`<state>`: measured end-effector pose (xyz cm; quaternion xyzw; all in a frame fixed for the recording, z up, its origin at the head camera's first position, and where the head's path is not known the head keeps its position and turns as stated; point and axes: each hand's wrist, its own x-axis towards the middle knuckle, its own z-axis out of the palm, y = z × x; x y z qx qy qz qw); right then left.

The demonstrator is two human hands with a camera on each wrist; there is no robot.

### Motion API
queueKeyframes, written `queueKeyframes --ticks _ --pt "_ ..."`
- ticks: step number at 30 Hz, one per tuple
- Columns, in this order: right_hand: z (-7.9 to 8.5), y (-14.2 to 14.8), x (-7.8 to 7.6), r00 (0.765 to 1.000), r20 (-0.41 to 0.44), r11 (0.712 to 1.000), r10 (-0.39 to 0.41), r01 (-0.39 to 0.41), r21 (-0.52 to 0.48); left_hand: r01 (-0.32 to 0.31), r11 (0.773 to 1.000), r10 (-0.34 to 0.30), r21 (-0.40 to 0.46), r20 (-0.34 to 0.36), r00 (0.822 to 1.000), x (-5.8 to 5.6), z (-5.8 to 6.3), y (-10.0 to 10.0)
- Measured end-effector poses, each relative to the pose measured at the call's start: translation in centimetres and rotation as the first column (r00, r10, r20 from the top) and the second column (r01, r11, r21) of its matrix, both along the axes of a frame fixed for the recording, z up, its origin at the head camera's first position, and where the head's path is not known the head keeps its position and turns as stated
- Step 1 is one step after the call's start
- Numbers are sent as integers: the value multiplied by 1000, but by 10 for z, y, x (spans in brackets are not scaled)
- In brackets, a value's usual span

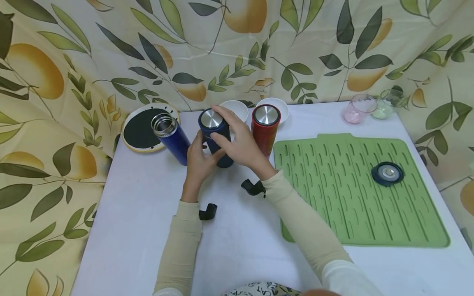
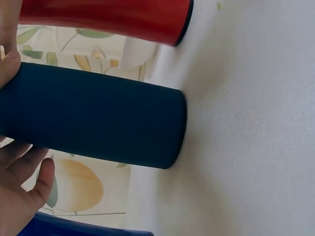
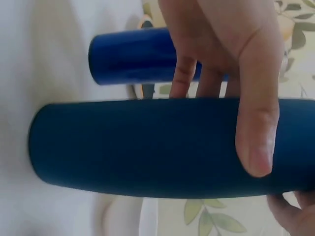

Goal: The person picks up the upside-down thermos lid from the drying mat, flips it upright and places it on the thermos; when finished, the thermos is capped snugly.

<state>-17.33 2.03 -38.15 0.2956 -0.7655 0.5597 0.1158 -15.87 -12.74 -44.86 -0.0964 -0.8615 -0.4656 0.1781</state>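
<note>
A dark blue vacuum flask [image 2: 98,113] with a steel-topped lid [image 1: 212,118] stands on the white table between both hands. My left hand [image 1: 198,161] grips its body from the left, thumb across the near side [image 3: 258,142]. From the right, my right hand [image 1: 244,144] holds the flask near its top, fingers reaching over the lid's far edge and thumb at the near side. Left of it is a brighter blue flask [image 1: 177,144], lidless, its steel mouth showing. A red flask [image 1: 263,135] with a steel-topped lid stands just right of the right hand.
On the right lies a green ridged mat [image 1: 333,197] bearing a dark round lid [image 1: 387,173]. Two white bowls [image 1: 283,107], a pink glass [image 1: 353,114] and a greenish glass [image 1: 381,109] stand along the back. A round black board [image 1: 138,131] lies behind the bright blue flask.
</note>
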Motion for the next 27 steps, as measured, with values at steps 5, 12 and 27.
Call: queueKeyframes --ticks 5,12,27 --pt "-6 -10 0 979 -52 979 -199 201 43 -10 1000 10 -8 -31 999 -2 -1 0" --pt "-8 -8 -1 997 -9 994 -81 80 -72 -1 1000 1 8 -3 1000 -1 0 1" --pt "-10 -12 -2 978 -99 983 -182 183 -4 -8 1000 8 -10 -42 999 -2 -1 -2"
